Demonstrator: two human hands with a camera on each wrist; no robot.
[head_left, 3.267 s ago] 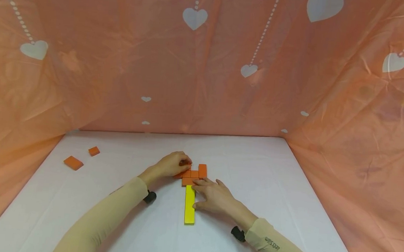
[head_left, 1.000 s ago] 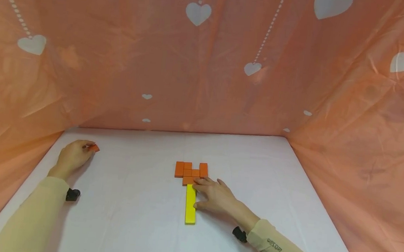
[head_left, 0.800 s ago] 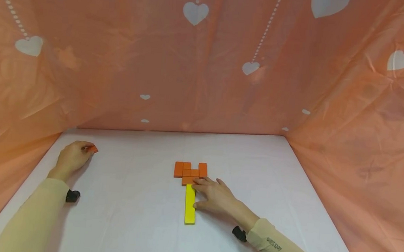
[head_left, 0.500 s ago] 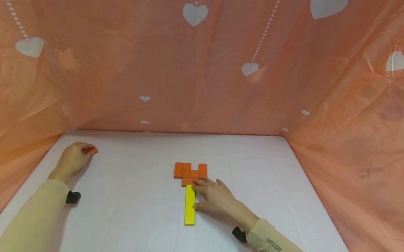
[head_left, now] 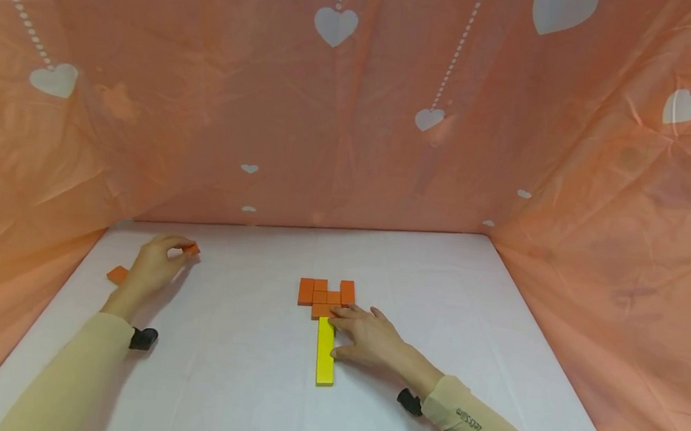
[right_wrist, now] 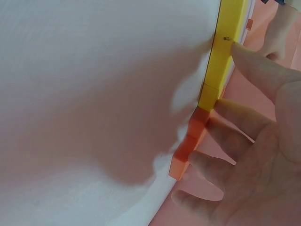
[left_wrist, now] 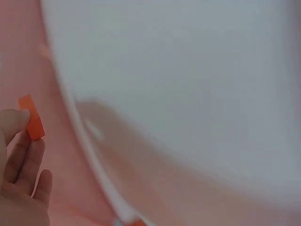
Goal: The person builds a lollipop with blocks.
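Note:
My left hand (head_left: pixel 157 263) pinches a small orange block (head_left: pixel 192 249) between thumb and fingers at the table's back left. In the left wrist view the orange block (left_wrist: pixel 32 117) shows above the table, gripped near its upper part. My right hand (head_left: pixel 369 336) lies with spread fingers over the right side of a long yellow strip (head_left: pixel 325 359) and the orange blocks at its top. In the right wrist view its thumb touches the yellow strip (right_wrist: pixel 221 56), and other fingertips touch the orange blocks (right_wrist: pixel 193 136). Several flat orange blocks (head_left: pixel 305 291) form a cup-like shape above the strip, partly covered by fingers.
One loose orange block (head_left: pixel 117 275) lies at the left, partly hidden by my left wrist. A white cloth (head_left: pixel 236 369) covers the table. A pink curtain (head_left: pixel 351 141) with white hearts encloses the back and sides.
My left hand left the central arrangement after setting an orange block there, reached the far left, took hold of the small orange block, and now carries it rightward. The right hand stays still.

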